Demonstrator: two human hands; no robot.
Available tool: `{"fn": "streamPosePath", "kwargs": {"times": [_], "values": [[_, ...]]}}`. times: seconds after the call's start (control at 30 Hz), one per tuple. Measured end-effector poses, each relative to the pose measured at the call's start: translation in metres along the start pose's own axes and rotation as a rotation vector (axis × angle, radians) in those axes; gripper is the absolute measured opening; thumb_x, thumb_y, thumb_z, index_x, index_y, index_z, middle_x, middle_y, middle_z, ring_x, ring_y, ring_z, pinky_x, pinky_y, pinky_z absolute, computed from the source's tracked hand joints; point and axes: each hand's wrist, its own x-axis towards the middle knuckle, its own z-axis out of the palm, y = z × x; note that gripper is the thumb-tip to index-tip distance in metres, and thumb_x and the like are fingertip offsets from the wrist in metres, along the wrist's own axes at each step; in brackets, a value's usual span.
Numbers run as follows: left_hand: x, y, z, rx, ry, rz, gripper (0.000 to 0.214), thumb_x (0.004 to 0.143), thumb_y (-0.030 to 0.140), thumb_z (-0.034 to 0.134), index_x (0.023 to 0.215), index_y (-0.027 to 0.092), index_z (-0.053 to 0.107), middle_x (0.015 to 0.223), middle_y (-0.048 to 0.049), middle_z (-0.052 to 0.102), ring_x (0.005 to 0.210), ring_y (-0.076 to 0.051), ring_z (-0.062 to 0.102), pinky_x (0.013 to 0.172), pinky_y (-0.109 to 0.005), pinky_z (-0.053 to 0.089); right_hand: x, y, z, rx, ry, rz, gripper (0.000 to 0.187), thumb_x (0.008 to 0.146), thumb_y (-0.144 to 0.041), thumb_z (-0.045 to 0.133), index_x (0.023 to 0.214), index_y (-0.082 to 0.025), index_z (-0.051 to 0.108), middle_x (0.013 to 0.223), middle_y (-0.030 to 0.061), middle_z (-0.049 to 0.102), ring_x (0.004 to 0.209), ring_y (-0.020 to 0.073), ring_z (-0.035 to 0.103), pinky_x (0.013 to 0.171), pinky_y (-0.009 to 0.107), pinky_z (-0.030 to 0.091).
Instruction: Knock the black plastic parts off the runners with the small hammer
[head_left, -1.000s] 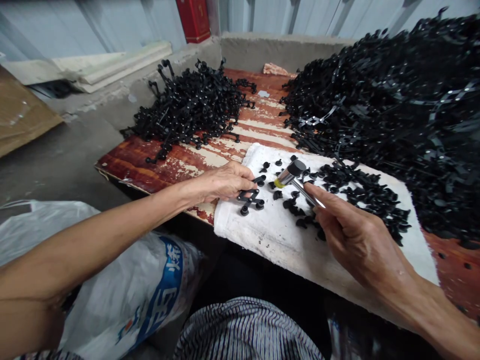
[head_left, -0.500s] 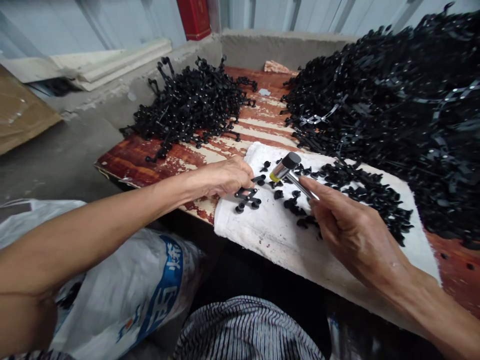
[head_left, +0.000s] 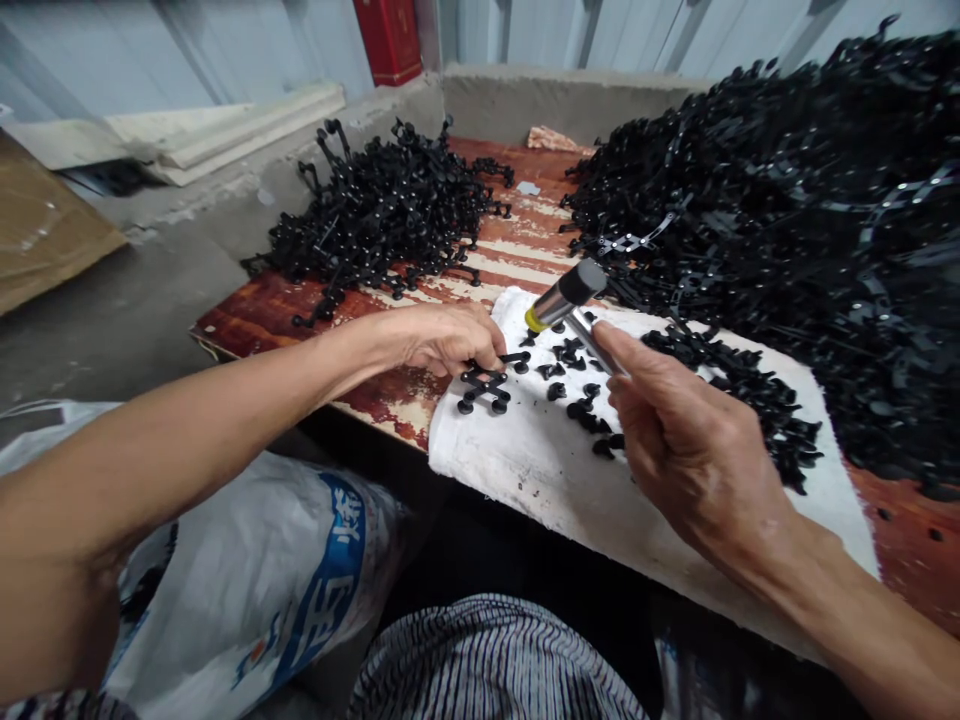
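Observation:
My left hand [head_left: 459,340] is closed on a black jointed linkage [head_left: 486,384] with round knobs at its ends. The linkage lies over the left part of a white cloth [head_left: 517,460], its far part hidden by my fingers. Held up by its metal handle, a small mallet [head_left: 564,296] is in my right hand [head_left: 686,420]. It has one black face and one yellow face, the yellow one tilted down, above the cloth and apart from the linkage. Several small black knobs [head_left: 581,410] are scattered on the cloth between my hands.
More loose knobs [head_left: 750,400] are heaped on the cloth's right side. A pile of knobbed linkages [head_left: 390,205] sits at the back left of the worn red board [head_left: 517,235]. A tall heap of black linkages [head_left: 787,190] fills the right. White sacks [head_left: 247,570] stand below at left.
The mallet has risen slightly and tilted, its black face now higher. My left hand and the linkage have shifted a little to the left and up.

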Motion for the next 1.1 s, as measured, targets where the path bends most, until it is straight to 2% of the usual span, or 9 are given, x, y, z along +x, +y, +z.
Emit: {"fn": "streamPosePath", "kwargs": {"times": [0.13, 0.3, 0.47, 0.57, 0.63, 0.77, 0.9, 1.0, 1.1], "values": [[0.002, -0.002, -0.003, 0.112, -0.04, -0.021, 0.01, 0.068, 0.011, 0.07, 0.061, 0.014, 0.064, 0.049, 0.0016, 0.053, 0.036, -0.005, 0.038, 0.034, -0.018, 0.019, -0.001, 0.0, 0.001, -0.043, -0.095, -0.003, 0.048, 0.095, -0.019, 0.036, 0.138, -0.015, 0.056, 0.085, 0.0095, 0.068, 0.061, 0.0179, 0.062, 0.056, 0.031, 0.052], [0.005, -0.005, -0.005, 0.042, -0.06, -0.006, 0.01, 0.063, 0.013, 0.075, 0.063, 0.014, 0.065, 0.049, 0.0014, 0.053, 0.037, -0.005, 0.036, 0.035, -0.02, 0.018, -0.001, -0.008, -0.007, -0.034, 0.177, -0.039, 0.047, 0.096, -0.017, 0.037, 0.141, -0.02, 0.052, 0.08, 0.0064, 0.068, 0.06, 0.0173, 0.06, 0.056, 0.029, 0.053], [0.004, -0.004, -0.003, 0.083, -0.051, -0.055, 0.008, 0.066, 0.013, 0.071, 0.062, 0.014, 0.064, 0.051, 0.0009, 0.053, 0.037, -0.005, 0.037, 0.036, -0.019, 0.017, -0.001, -0.006, -0.005, -0.153, -0.102, -0.085, 0.049, 0.093, -0.016, 0.036, 0.137, -0.012, 0.057, 0.077, 0.0069, 0.065, 0.044, 0.0135, 0.048, 0.039, 0.027, 0.039], [0.005, -0.006, -0.003, 0.076, -0.077, -0.042, 0.009, 0.067, 0.013, 0.069, 0.061, 0.015, 0.063, 0.05, 0.0013, 0.052, 0.036, -0.005, 0.035, 0.035, -0.019, 0.017, -0.003, -0.008, -0.006, -0.044, 0.098, -0.044, 0.047, 0.096, -0.016, 0.037, 0.14, -0.016, 0.053, 0.077, 0.0053, 0.064, 0.052, 0.014, 0.053, 0.047, 0.025, 0.047], [0.005, -0.006, -0.003, 0.078, -0.088, -0.026, 0.012, 0.068, 0.014, 0.068, 0.058, 0.015, 0.061, 0.049, 0.0014, 0.051, 0.035, -0.004, 0.032, 0.035, -0.02, 0.016, -0.003, -0.007, -0.006, -0.046, 0.151, -0.031, 0.046, 0.096, -0.015, 0.037, 0.14, -0.018, 0.052, 0.076, 0.0046, 0.064, 0.052, 0.0134, 0.053, 0.048, 0.024, 0.047], [0.002, -0.003, 0.0, 0.097, -0.072, -0.037, 0.018, 0.067, 0.013, 0.068, 0.054, 0.015, 0.057, 0.047, 0.0023, 0.048, 0.034, -0.004, 0.029, 0.036, -0.02, 0.014, -0.005, -0.001, -0.001, -0.109, -0.076, -0.084, 0.047, 0.094, -0.016, 0.036, 0.136, -0.016, 0.056, 0.074, 0.0045, 0.062, 0.046, 0.0131, 0.048, 0.041, 0.025, 0.041], [0.001, -0.001, 0.003, 0.097, -0.073, -0.052, 0.017, 0.069, 0.012, 0.066, 0.055, 0.015, 0.057, 0.048, 0.0018, 0.048, 0.034, -0.004, 0.029, 0.036, -0.021, 0.013, -0.007, -0.001, 0.003, -0.087, 0.115, -0.067, 0.047, 0.095, -0.015, 0.038, 0.139, -0.016, 0.053, 0.078, 0.0051, 0.062, 0.051, 0.0137, 0.051, 0.046, 0.026, 0.045], [0.0, -0.002, 0.002, 0.124, -0.075, -0.072, 0.016, 0.069, 0.012, 0.066, 0.057, 0.015, 0.056, 0.048, 0.0032, 0.046, 0.035, -0.003, 0.027, 0.037, -0.021, 0.013, -0.005, -0.002, 0.002, -0.176, -0.02, -0.129, 0.047, 0.09, -0.012, 0.039, 0.132, -0.015, 0.06, 0.073, 0.0044, 0.061, 0.041, 0.0116, 0.041, 0.037, 0.026, 0.031], [-0.003, 0.0, 0.001, 0.176, -0.078, -0.048, 0.014, 0.07, 0.014, 0.065, 0.059, 0.015, 0.056, 0.047, 0.0047, 0.043, 0.036, -0.004, 0.025, 0.039, -0.021, 0.014, 0.005, -0.002, -0.001, 0.022, -0.034, -0.027, 0.048, 0.089, -0.017, 0.042, 0.134, -0.014, 0.058, 0.072, 0.0038, 0.061, 0.045, 0.012, 0.044, 0.041, 0.025, 0.033]]}}
